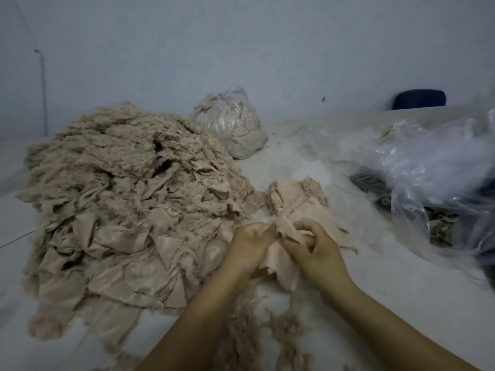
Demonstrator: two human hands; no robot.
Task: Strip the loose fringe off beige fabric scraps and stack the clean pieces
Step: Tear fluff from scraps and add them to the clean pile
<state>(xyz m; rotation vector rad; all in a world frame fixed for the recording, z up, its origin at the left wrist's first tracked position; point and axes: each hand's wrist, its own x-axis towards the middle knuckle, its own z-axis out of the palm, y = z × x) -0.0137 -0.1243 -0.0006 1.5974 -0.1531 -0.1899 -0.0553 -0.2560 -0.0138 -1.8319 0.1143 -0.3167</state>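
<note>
scrap pile (120, 204) left, tied bag (230, 124) behind it, open bag (434, 167) right

The big heap of scraps (128, 199) is a dusty beige, plain, with a slight sheen on its smoother pieces. The scrap (292, 210) in the person's hands is a paler, pinker beige. Loose fringe (278, 333) nearby is a browner beige. The table (375, 298) is whitish grey, the wall (241, 49) pale blue-grey. One clear plastic bag (230, 121) shows beige inside; the chair back (419, 99) is dark navy.
</note>
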